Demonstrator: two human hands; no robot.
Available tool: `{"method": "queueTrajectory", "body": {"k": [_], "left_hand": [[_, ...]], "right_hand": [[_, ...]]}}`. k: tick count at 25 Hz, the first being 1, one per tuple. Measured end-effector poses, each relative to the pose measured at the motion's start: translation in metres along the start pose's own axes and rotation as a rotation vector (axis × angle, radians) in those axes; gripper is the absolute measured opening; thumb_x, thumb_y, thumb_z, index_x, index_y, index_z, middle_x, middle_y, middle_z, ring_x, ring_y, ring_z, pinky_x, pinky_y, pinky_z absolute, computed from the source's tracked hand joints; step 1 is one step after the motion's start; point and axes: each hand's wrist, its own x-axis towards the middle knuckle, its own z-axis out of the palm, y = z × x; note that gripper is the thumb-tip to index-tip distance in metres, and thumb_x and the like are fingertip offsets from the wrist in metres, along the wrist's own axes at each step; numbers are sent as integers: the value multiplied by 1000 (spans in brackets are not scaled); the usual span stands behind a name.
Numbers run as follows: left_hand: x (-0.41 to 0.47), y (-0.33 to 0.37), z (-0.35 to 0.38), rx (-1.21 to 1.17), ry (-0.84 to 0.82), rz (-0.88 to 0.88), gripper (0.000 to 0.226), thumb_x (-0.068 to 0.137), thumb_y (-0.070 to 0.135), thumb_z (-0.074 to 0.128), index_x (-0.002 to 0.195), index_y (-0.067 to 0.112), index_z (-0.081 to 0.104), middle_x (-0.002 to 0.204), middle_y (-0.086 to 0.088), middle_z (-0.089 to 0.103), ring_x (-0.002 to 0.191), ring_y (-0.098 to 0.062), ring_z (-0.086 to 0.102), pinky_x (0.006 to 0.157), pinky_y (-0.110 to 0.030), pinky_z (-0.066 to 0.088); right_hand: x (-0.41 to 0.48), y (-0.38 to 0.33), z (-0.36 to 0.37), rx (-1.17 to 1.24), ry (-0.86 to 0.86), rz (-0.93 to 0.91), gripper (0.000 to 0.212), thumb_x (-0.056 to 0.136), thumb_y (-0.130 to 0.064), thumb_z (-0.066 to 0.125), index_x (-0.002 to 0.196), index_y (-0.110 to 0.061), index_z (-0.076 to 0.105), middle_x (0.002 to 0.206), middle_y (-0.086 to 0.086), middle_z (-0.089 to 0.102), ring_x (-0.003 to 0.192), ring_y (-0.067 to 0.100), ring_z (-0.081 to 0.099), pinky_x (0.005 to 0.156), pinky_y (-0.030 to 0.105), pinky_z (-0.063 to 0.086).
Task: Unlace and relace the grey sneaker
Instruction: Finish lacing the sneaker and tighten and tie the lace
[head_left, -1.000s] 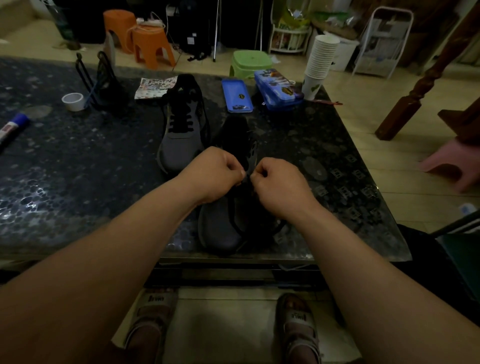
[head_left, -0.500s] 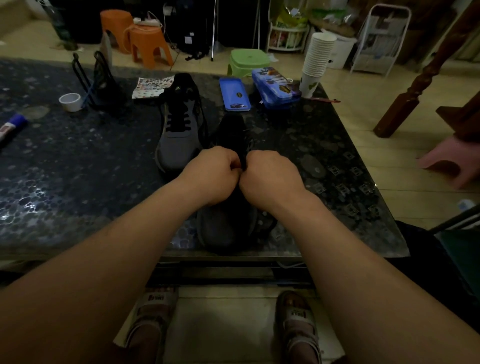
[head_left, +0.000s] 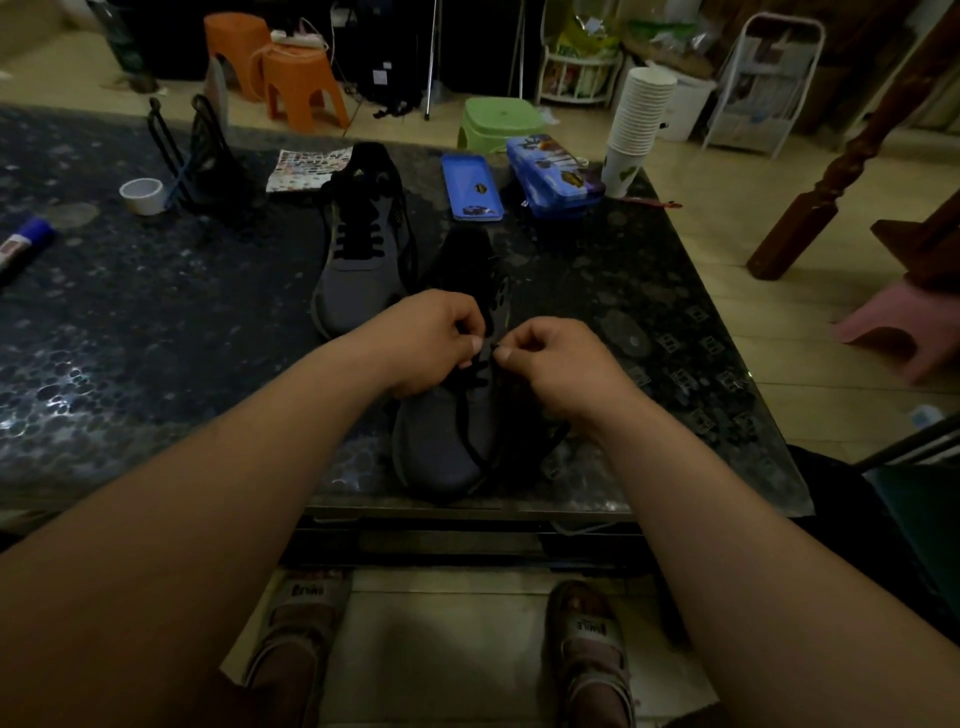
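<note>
Left hand (head_left: 434, 343), right hand (head_left: 556, 364): thin lace (head_left: 470, 431)

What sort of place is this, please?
Probably a home living room: orange plastic stools on the floor, stacked paper cups and a blue pencil case on the table.

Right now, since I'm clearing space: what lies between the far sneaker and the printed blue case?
A flat blue tray lies there, seen in the head view.

Left hand (head_left: 431, 338) and right hand (head_left: 550, 358) bare; forearms bare. Left sandal (head_left: 298, 623) and right sandal (head_left: 592, 642): open-toed, pale straps, dark lettering on top strap.
</note>
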Motion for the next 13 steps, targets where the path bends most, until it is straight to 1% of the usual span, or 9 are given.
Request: {"method": "queueTrajectory", "body": {"k": [2,4,5,7,9,10,11,12,13], "left_hand": [[-1,0,2,-13,1,2,20,102,21,60,84,28,57,73,6,68,56,-2,57,56,-25,42],[-4,0,3,-57,-7,-4,17,105,19,55,88,24,55,78,2,70,56,-8,59,51,-25,45],[-6,0,3,-102,-9,-16,15,106,18,52,91,21,54,81,0,71,56,-10,61,50,-23,46],[-10,0,1,-250,11,-57,13,109,16,45,98,14,51,84,-4,74,57,-15,67,52,-21,48],[-12,0,1,-402,43,-102,13,111,18,38,103,11,47,88,-8,75,62,-21,73,55,-24,50],[-14,2,1,-441,58,-117,14,111,20,36,104,11,45,89,-9,75,64,-24,74,53,-24,50],[-15,2,3,-457,69,-121,15,111,21,34,105,11,43,90,-9,76,64,-25,75,51,-21,49],[-16,3,4,-463,77,-115,16,112,22,33,106,10,42,90,-10,76,65,-26,75,50,-19,48],[-17,4,4,-463,82,-108,16,111,22,32,106,10,42,90,-10,76,65,-26,75,49,-17,47]], "right_hand": [[0,1,-2,30,-49,14,4,94,-13,73,91,-10,72,82,5,71,74,16,62,70,33,50],[-2,4,-2,35,-84,24,3,93,-12,73,95,-10,71,85,5,72,76,16,63,72,34,50],[-2,5,-2,36,-92,22,2,94,-13,73,94,-13,71,85,5,72,76,16,64,73,34,51],[-1,6,-1,7,-91,6,5,94,-15,72,91,-17,69,83,3,72,76,14,64,74,34,52],[-3,8,-2,-51,-95,-5,4,95,-18,71,95,-17,67,82,-1,70,75,13,64,73,34,51],[-5,7,-2,-92,-84,-8,8,95,-20,70,100,-18,65,83,-3,67,77,14,64,74,33,51],[-7,7,-2,-150,-46,-22,14,95,-24,70,105,-19,61,87,-6,65,83,15,64,77,33,50],[-12,7,-1,-240,33,-65,20,94,-28,69,109,-20,57,93,-7,62,91,17,62,80,34,50],[-18,5,0,-351,146,-147,25,93,-32,69,109,-22,53,98,-7,59,97,20,60,83,37,49]]}}
